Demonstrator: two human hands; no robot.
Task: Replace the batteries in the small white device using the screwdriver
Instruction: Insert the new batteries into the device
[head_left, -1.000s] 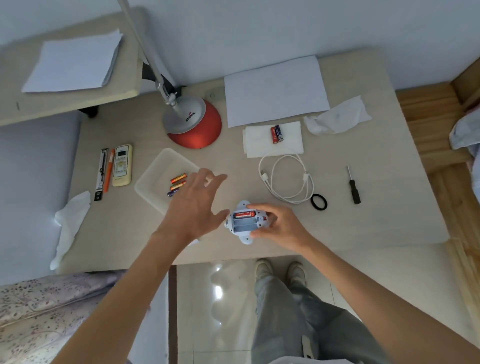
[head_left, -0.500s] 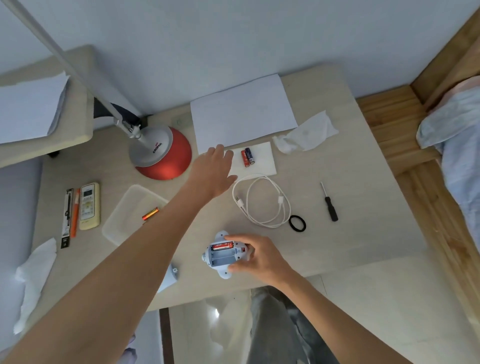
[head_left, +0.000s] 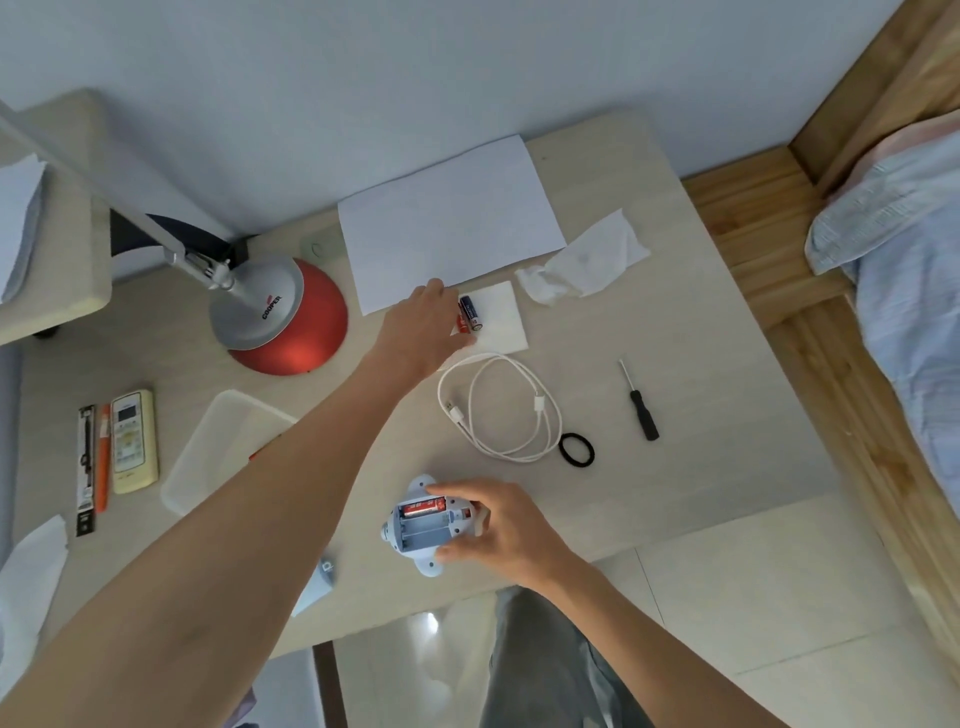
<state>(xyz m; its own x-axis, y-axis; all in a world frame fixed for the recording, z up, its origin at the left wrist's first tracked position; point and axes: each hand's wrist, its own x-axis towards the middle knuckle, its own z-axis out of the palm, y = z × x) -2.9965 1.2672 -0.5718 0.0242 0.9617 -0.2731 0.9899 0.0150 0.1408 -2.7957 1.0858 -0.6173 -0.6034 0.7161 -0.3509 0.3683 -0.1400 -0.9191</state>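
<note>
A: Where is the small white device (head_left: 423, 525)?

B: It lies near the front edge of the worktop (head_left: 701, 374), back side up. Its battery box is open. One red battery (head_left: 426, 506) sits in the top slot. The other slots look empty.

A: Why is the right hand (head_left: 498, 530) on the device?

B: It holds the device by its side, I think so it stays put.

A: And the left hand (head_left: 423, 325)?

B: It reaches far past the device to two batteries (head_left: 470, 314) on a white tissue (head_left: 501, 319). Its fingers touch them, but I cannot tell if it grips one.

A: The screwdriver (head_left: 640, 402)?

B: It lies well right of the device, untouched, probably not needed now.
</note>
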